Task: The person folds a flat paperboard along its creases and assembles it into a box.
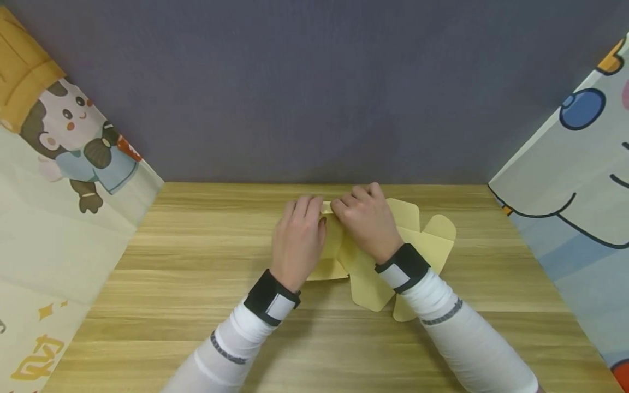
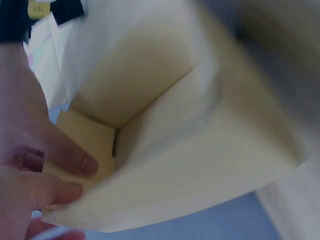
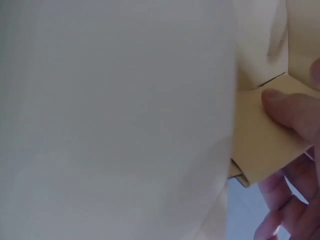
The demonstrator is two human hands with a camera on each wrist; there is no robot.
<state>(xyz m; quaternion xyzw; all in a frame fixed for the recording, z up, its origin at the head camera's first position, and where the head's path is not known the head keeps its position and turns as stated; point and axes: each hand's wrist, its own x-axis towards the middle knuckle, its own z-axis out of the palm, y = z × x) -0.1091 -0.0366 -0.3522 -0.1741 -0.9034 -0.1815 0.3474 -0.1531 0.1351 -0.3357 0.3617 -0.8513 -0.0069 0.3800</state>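
A pale yellow cardboard box (image 1: 326, 268), partly folded, lies on the wooden table between both hands. My left hand (image 1: 297, 234) grips the far left end of its raised wall. In the left wrist view the thumb and a finger pinch a small end flap (image 2: 90, 135) beside the long inner wall. At the far side, right of the left hand, my right hand (image 1: 368, 221) holds the same wall. Its thumb presses on a folded panel (image 3: 265, 130) in the right wrist view, with fingers curled underneath. Unfolded flaps (image 1: 434, 245) spread out to the right, partly hidden under the right wrist.
The wood-grain table (image 1: 196, 262) ends at a dark grey upright panel (image 1: 314, 93) just beyond the hands. Cartoon-printed side panels stand at left (image 1: 64, 218) and right (image 1: 570, 218). A large pale cardboard panel (image 3: 115, 120) fills most of the right wrist view.
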